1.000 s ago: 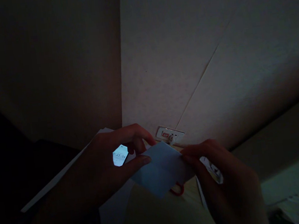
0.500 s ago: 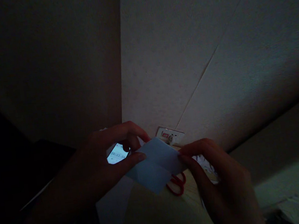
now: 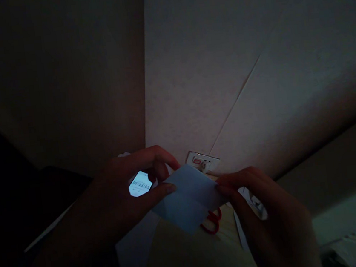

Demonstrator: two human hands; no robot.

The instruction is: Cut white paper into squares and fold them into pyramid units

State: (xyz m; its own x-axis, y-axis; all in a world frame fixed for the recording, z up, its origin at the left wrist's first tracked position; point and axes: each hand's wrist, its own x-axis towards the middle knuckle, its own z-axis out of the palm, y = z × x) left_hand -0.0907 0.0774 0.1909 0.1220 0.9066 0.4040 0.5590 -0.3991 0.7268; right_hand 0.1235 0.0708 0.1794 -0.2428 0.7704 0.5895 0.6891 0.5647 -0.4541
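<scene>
A folded piece of pale paper (image 3: 190, 198) is held up between both hands, above a wooden tabletop. My left hand (image 3: 139, 185) pinches its left side, thumb lying on the near face and the index finger at the upper edge. At the right corner, my right hand (image 3: 264, 209) grips the paper between thumb and index fingertip. Behind the paper, the red handles of a pair of scissors (image 3: 213, 223) show in part; the blades are hidden.
A lit phone (image 3: 140, 185) showing a running timer stands behind my left hand. A wall socket (image 3: 203, 160) with a plug sits low on the wall. White paper (image 3: 134, 245) lies at the table's left, and crumpled white material (image 3: 253, 202) behind my right hand. The room is dark.
My right hand has shifted slightly right and down with the paper's corner. The left hand has barely moved. The phone's timer has advanced by a second.
</scene>
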